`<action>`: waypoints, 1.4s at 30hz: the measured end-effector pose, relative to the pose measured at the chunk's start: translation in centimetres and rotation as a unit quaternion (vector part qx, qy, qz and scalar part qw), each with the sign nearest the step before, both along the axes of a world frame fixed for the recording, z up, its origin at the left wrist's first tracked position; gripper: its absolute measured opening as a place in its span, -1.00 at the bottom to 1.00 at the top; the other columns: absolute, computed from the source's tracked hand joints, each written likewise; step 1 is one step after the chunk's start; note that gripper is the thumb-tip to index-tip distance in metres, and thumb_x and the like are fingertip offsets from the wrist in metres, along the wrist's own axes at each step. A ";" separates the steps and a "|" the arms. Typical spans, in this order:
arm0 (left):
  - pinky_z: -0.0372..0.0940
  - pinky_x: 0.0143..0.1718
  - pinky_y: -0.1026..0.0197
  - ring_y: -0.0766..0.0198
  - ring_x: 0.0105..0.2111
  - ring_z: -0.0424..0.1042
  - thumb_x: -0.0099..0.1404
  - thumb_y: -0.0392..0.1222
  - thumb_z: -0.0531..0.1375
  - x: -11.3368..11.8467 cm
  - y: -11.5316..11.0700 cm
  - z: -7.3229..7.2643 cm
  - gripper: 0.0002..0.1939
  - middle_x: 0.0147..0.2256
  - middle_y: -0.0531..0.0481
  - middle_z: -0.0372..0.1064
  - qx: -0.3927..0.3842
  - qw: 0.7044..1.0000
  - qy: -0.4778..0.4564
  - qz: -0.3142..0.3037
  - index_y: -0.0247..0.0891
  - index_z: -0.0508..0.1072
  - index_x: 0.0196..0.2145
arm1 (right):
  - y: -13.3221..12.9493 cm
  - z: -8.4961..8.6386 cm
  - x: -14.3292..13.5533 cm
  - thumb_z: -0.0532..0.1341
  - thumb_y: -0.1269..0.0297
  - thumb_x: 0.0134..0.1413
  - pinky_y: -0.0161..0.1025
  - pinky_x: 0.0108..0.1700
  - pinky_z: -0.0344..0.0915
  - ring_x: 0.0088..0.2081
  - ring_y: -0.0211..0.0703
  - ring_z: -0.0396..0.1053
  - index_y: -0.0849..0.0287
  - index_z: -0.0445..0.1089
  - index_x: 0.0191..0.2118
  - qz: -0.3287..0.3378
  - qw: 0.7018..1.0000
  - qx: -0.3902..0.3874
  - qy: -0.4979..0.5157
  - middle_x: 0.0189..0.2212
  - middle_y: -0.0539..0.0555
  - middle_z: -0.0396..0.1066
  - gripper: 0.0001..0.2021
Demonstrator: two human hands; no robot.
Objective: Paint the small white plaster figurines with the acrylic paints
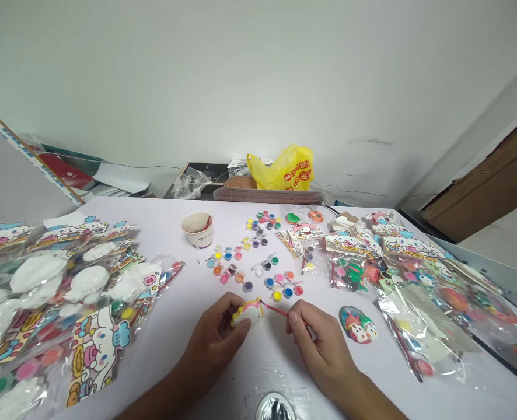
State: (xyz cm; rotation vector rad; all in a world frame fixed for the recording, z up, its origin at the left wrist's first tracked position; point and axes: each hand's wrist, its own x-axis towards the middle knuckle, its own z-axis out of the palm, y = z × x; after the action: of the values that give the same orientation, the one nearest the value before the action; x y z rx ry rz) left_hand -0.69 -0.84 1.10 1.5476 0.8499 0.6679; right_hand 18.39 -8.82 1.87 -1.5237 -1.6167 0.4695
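A small white figure (250,313) with yellow and pink paint along its edge is held between the thumb and fingers of my left hand (217,335). My right hand (320,338) is closed on a thin red paintbrush (276,309), its dark tip at the top right edge of the figure. Just beyond both hands lie small paint pots (277,296) in several colours. To the right of my right hand sits a round painted plaque (357,324) with two faces.
A paper cup (198,230) with a red-handled item stands behind the pots. Bagged white figures (86,283) cover the left side, bagged painted pieces (416,280) the right. A yellow plastic bag (285,169) is at the back. A shiny round object (275,407) lies near me.
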 end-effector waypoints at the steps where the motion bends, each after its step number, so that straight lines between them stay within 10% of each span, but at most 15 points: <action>1: 0.17 -0.37 0.28 0.25 -0.40 0.22 0.31 -0.02 0.14 0.0 0.0 0.0 -0.78 -0.42 0.06 0.23 0.001 1.000 0.001 0.000 -0.24 0.33 -0.34 | 0.0 0.0 0.0 -0.07 0.24 0.36 -0.30 -0.51 0.03 -0.58 -0.26 0.11 0.17 0.25 -0.47 0.001 1.000 -0.001 0.000 -0.62 -0.07 0.12 -0.63; 42: 0.02 -0.43 0.28 0.33 -0.46 0.07 0.26 0.01 0.18 0.2 0.6 0.2 -0.73 -0.49 0.14 0.09 -0.091 0.993 -0.052 -0.062 -0.26 0.28 -0.38 | 0.2 -0.5 0.2 -0.07 0.10 0.39 -0.29 -0.41 0.07 -0.47 -0.21 0.14 0.14 0.19 -0.39 0.038 0.987 -0.092 0.123 -0.53 -0.05 0.17 -0.66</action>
State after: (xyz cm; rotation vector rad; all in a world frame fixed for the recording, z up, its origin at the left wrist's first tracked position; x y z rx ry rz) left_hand -0.54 -0.22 1.28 1.3768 0.7104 0.5586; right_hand 18.64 -8.59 1.34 -1.4755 -1.4728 0.8360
